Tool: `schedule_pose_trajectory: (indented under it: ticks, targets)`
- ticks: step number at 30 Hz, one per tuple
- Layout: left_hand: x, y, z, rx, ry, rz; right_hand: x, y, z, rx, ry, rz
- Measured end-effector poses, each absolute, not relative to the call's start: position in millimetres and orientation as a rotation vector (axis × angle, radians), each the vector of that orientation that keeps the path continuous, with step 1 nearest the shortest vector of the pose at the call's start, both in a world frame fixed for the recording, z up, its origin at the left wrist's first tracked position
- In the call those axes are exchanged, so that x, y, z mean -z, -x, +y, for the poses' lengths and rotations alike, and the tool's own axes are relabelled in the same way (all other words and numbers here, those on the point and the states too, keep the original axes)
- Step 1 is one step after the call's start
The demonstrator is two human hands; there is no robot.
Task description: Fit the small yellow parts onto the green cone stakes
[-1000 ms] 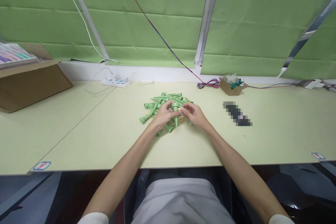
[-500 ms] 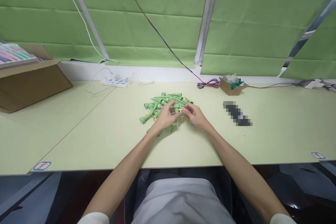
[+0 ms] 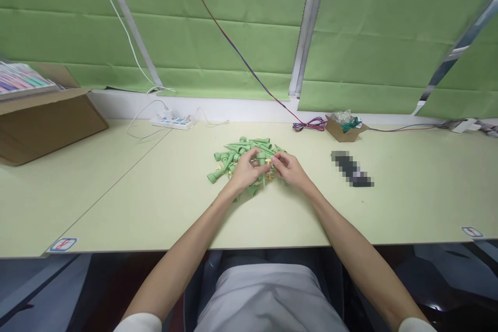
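My left hand [image 3: 245, 170] is closed around a green plastic plant watering spike [image 3: 262, 161], its wide cap upward and its point downward. The fingers of my right hand [image 3: 290, 169] pinch a small yellow valve piece [image 3: 268, 161] at the right side of that spike. How far the piece sits in the spike I cannot tell. Both hands are just above the near right part of a pile of similar green spikes [image 3: 218, 172], which they partly cover. A few more yellow pieces [image 3: 270, 177] lie among the spikes.
A cardboard box [image 3: 46, 124] with packs of coloured items stands at the left. Behind the pile are a white power strip [image 3: 173, 122] and coiled wires [image 3: 309, 124]. To the right are a small box [image 3: 342, 132] with plastic wrapping and a blurred dark object [image 3: 352, 168].
My right fingertips have shifted very slightly, and more of the yellow valve piece shows between my hands. My left hand keeps its hold on the spike.
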State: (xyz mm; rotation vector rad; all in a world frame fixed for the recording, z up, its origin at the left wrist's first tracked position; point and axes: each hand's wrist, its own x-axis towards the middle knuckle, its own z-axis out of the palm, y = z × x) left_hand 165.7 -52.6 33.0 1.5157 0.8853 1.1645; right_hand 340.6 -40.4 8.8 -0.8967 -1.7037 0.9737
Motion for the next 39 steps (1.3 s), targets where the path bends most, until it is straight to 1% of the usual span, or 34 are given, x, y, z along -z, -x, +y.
schedule_pose_trajectory:
  ticks: [4, 7, 9, 12, 17, 20, 22, 25, 28, 30, 32, 35, 39]
  targets:
    - [-29.5, -165.0, -48.9, -1.16, -1.456, 0.843, -7.5, -340.1, -41.7, -0.856, 0.902, -1.808]
    - [-24.8, -164.6, -46.9, -1.164, -1.561, 0.898, -7.1, -340.6, -41.8, -0.773, 0.936, -1.852]
    - [-22.9, -164.5, -47.1, -1.179, -1.664, 0.962, -7.4, -341.1, -41.4, -0.777, 0.946, -1.858]
    - [-23.6, -164.3, -49.4, -1.182, -1.812, 1.038, -8.3, -341.3, -40.8, -0.846, 0.943, -1.84]
    - [-31.3, -164.5, -53.7, -1.207, -1.981, 1.139, -10.0, -340.4, -40.4, -1.078, 0.915, -1.768]
    - [-35.8, -164.5, -54.8, -1.206, -1.916, 1.161, -11.8, -340.7, -39.6, -1.161, 0.897, -1.693]
    - [-38.0, -164.4, -55.1, -1.193, -1.738, 1.118, -13.2, -341.1, -39.7, -1.164, 0.906, -1.656]
    - [-39.6, -164.0, -54.7, -1.223, -1.43, 1.049, -14.6, -340.1, -42.6, -1.118, 0.971, -1.696]
    - [-38.2, -163.1, -53.0, -1.291, -1.3, 1.076, -13.7, -335.0, -48.1, -1.071, 0.998, -1.834]
    - [-36.0, -162.0, -51.2, -1.305, -1.331, 1.12, -12.0, -330.5, -51.3, -1.016, 1.006, -1.915]
    - [-33.8, -160.6, -49.3, -1.276, -1.427, 1.163, -10.1, -327.2, -52.7, -0.881, 1.043, -1.957]
    - [-31.5, -158.6, -47.0, -1.207, -1.594, 1.218, -7.5, -326.9, -51.2, -0.687, 1.132, -1.946]
    - [-31.0, -157.3, -46.7, -1.154, -1.779, 1.297, -5.0, -330.1, -48.4, -0.553, 1.23, -1.914]
